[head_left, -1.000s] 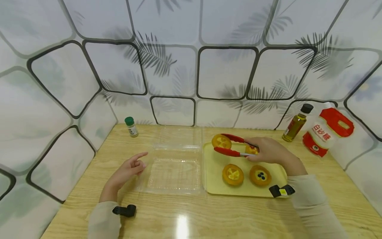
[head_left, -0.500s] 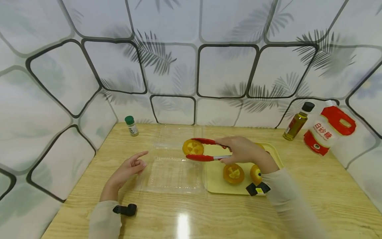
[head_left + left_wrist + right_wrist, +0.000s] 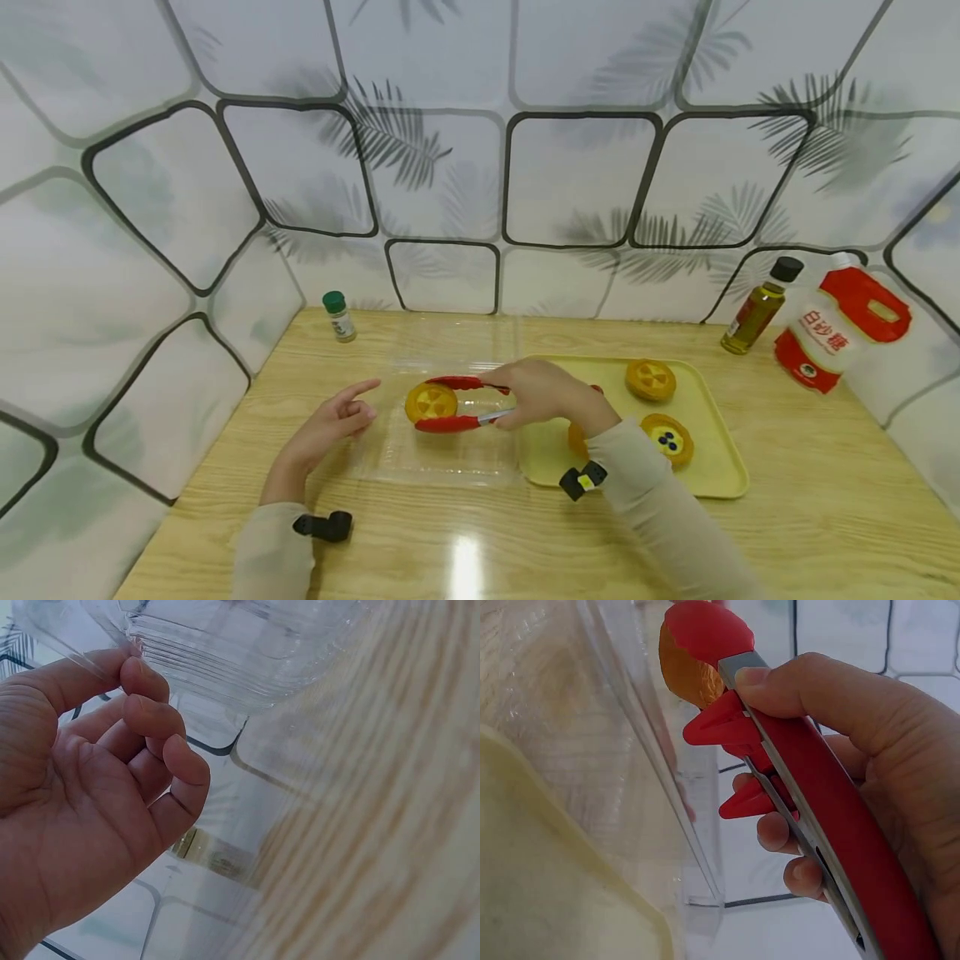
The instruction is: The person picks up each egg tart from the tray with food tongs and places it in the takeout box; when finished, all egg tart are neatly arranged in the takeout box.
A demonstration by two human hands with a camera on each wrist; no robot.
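Note:
My right hand (image 3: 543,392) grips red-handled tongs (image 3: 450,423), whose red tips hold a round orange-yellow tart (image 3: 433,403) over the left part of the clear plastic box (image 3: 450,477). The right wrist view shows the thumb on the metal arm of the tongs (image 3: 817,772) and the tart (image 3: 682,667) partly behind a red tip. At the box's left side, my left hand (image 3: 322,437) has its index finger stretched out in the head view. In the left wrist view its thumb tip meets the rim of the box (image 3: 217,667), the other fingers curled.
The yellow tray (image 3: 723,467) right of the box holds a yellow-topped tart (image 3: 651,380), a blueberry tart (image 3: 667,441) and others behind the right arm. A green-capped shaker (image 3: 340,317), an oil bottle (image 3: 761,308) and a sugar bag (image 3: 840,325) stand near the wall.
My right hand has carried the tart in the tongs leftward from the tray to over the clear box. The left hand has stayed at the box's left side.

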